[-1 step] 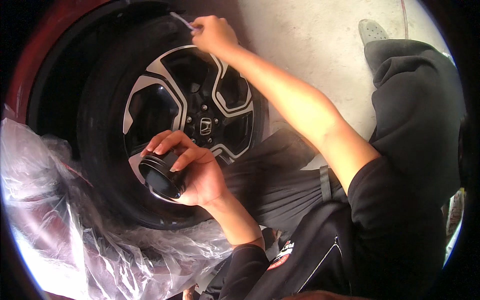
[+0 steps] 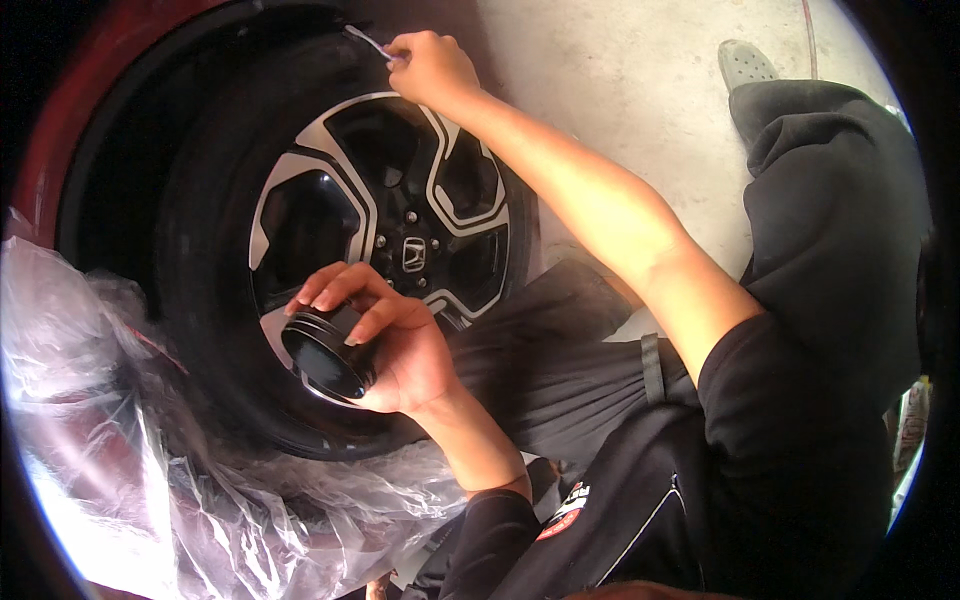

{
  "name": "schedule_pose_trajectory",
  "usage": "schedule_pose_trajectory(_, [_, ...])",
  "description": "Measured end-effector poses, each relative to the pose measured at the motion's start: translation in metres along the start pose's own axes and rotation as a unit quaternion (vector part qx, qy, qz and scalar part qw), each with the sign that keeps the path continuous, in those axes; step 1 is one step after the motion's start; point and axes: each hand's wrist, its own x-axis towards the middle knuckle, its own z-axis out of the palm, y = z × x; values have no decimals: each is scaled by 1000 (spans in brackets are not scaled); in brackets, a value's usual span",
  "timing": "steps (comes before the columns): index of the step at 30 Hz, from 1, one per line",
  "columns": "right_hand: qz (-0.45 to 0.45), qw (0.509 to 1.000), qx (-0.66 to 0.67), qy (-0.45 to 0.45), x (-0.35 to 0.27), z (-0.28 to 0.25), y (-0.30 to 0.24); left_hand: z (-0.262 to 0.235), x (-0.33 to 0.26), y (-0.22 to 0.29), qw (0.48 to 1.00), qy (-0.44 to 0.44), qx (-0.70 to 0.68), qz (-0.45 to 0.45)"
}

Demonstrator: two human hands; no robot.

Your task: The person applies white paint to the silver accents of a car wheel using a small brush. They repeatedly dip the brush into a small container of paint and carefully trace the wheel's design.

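Note:
A black round jar (image 2: 326,352) with a ridged rim is in my left hand (image 2: 395,345), tilted, its dark glossy round end facing up toward me. My fingers wrap over its far side, and the hand is in front of the lower part of the wheel rim (image 2: 312,128). At the top of the wheel, my right hand (image 2: 435,72) pinches a thin pale purple stick (image 2: 368,41), shaped like a toothbrush. Its far tip points left, over the upper tread of the black tyre (image 2: 200,240); whether it touches the rubber I cannot tell. The handle's other end is hidden in my fist.
Dark red bodywork (image 2: 45,150) and a black wheel arch curve around the tyre. Crumpled clear plastic sheeting (image 2: 120,430) hangs at the lower left. Pale concrete floor (image 2: 600,90) lies to the right, with my grey clog (image 2: 746,63) and bent legs in dark trousers (image 2: 830,190).
The view has shifted very slightly, and the thin stick's tip sits a touch farther right. Both hands keep their holds.

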Motion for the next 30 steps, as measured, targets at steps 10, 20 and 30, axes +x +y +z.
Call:
schedule_pose_trajectory(10, [-30, 998, -44, -28, 5, -1, -8, 0, 4, -2, 1000, 7, -2, -9])
schedule_pose_trajectory(20, [-4, 997, 73, 8, 0, 25, 18, 2, 0, 2, 1000, -14, 18, 0])
schedule_pose_trajectory(30, [32, 989, 143, 18, -38, 40, 31, 6, -6, -2, 1000, -15, 6, 21])
